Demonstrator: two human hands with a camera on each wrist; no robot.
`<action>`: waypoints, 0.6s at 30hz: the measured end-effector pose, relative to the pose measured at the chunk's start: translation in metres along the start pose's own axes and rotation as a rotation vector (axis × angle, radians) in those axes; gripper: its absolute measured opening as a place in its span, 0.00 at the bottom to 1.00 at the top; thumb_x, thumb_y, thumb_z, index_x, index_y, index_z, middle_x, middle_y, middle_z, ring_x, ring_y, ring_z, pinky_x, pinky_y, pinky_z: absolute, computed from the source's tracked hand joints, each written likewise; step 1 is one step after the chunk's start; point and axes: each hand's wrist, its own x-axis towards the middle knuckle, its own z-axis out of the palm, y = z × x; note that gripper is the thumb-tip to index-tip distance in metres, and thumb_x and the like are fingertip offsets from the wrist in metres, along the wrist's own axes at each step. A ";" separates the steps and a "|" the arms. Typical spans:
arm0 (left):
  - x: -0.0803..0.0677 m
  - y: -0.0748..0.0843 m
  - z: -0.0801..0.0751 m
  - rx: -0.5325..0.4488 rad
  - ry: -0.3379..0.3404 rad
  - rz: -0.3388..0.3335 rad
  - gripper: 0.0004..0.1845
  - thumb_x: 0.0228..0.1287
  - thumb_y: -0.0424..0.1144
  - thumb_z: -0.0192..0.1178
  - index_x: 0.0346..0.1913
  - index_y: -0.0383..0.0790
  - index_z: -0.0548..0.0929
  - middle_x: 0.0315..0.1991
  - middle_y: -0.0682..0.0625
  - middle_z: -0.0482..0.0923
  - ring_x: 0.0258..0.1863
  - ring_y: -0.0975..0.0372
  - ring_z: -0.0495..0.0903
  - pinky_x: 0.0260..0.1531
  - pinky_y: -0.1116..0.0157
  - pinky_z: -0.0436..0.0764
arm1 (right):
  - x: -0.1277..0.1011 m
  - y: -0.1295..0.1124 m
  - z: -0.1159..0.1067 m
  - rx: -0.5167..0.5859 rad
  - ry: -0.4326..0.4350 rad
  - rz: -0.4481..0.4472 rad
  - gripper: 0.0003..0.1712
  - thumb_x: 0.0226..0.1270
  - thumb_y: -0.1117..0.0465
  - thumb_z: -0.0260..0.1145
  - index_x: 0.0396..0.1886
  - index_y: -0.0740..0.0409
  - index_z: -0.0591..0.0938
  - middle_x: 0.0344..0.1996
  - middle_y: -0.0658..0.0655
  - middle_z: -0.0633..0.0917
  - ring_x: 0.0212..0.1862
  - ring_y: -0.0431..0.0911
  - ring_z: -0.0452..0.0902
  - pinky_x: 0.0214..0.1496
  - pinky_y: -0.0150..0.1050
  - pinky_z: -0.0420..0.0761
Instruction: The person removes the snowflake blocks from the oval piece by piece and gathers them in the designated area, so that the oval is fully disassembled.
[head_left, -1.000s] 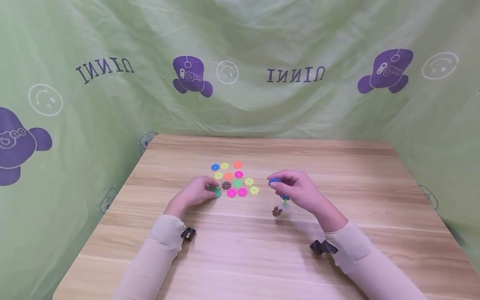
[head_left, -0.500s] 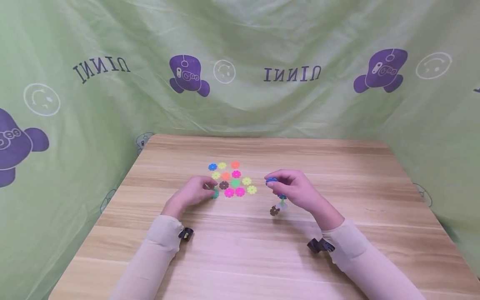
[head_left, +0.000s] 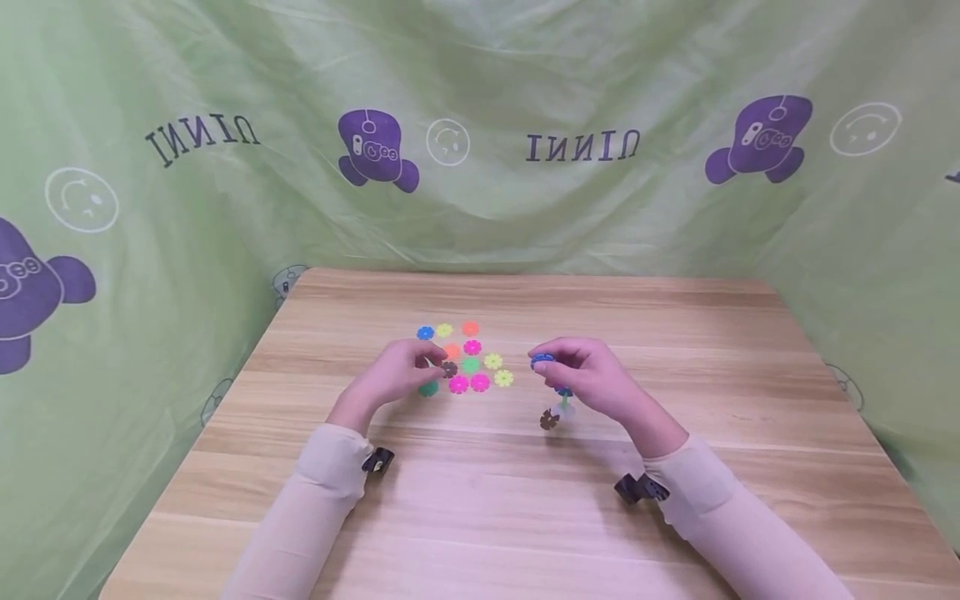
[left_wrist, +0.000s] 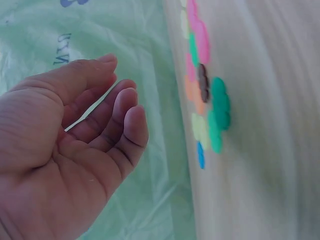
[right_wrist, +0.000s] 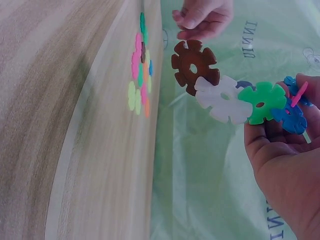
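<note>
Presently, in the right-hand grip (head_left: 597,372) a chain of linked flower discs (right_wrist: 240,109) is pinched clear of the table (head_left: 480,508), to the right of the loose discs (head_left: 471,365); its outer end is formed by a brown disc (right_wrist: 202,75). The left-hand grip (head_left: 401,369) is relaxed, loosely bent, and raised near the left side of the loose discs. Behind the loose discs, a green cloth (head_left: 480,217) is hung.

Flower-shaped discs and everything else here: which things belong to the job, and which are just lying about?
Likely part of the job:
joined discs, held by the right hand
loose discs on the table
left hand, near the loose discs

Seemingly just there:
green printed cloth
black devices at the wrists
</note>
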 end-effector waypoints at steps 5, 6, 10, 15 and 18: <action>0.000 0.014 -0.003 -0.033 0.013 0.040 0.17 0.63 0.39 0.67 0.52 0.36 0.84 0.38 0.53 0.82 0.37 0.60 0.79 0.36 0.62 0.81 | 0.003 -0.001 0.001 0.007 -0.011 0.007 0.10 0.67 0.60 0.68 0.46 0.57 0.86 0.25 0.59 0.79 0.26 0.48 0.72 0.26 0.35 0.75; -0.001 0.017 -0.004 -0.039 0.018 0.044 0.17 0.63 0.40 0.67 0.52 0.36 0.84 0.38 0.53 0.82 0.37 0.60 0.79 0.37 0.61 0.81 | 0.004 -0.001 0.001 0.008 -0.017 0.005 0.11 0.67 0.60 0.68 0.47 0.58 0.86 0.25 0.59 0.79 0.26 0.48 0.72 0.26 0.35 0.75; -0.003 0.029 -0.006 -0.080 0.021 0.064 0.15 0.64 0.40 0.66 0.51 0.38 0.84 0.36 0.48 0.83 0.35 0.55 0.82 0.36 0.61 0.81 | 0.006 -0.002 0.003 0.010 -0.031 -0.005 0.11 0.68 0.62 0.67 0.47 0.59 0.85 0.24 0.59 0.79 0.26 0.47 0.71 0.26 0.34 0.74; -0.001 0.043 -0.007 -0.111 0.024 0.131 0.12 0.65 0.38 0.65 0.50 0.42 0.86 0.37 0.50 0.83 0.32 0.58 0.83 0.34 0.62 0.82 | 0.005 -0.004 0.002 0.008 -0.016 -0.019 0.10 0.68 0.63 0.67 0.47 0.61 0.85 0.24 0.59 0.79 0.25 0.46 0.72 0.25 0.34 0.74; 0.000 0.050 -0.006 -0.100 0.039 0.174 0.10 0.65 0.37 0.65 0.48 0.44 0.87 0.36 0.53 0.83 0.31 0.61 0.81 0.35 0.62 0.82 | 0.004 -0.006 0.002 0.010 -0.009 -0.022 0.10 0.68 0.64 0.67 0.46 0.62 0.85 0.24 0.59 0.79 0.25 0.46 0.72 0.25 0.34 0.74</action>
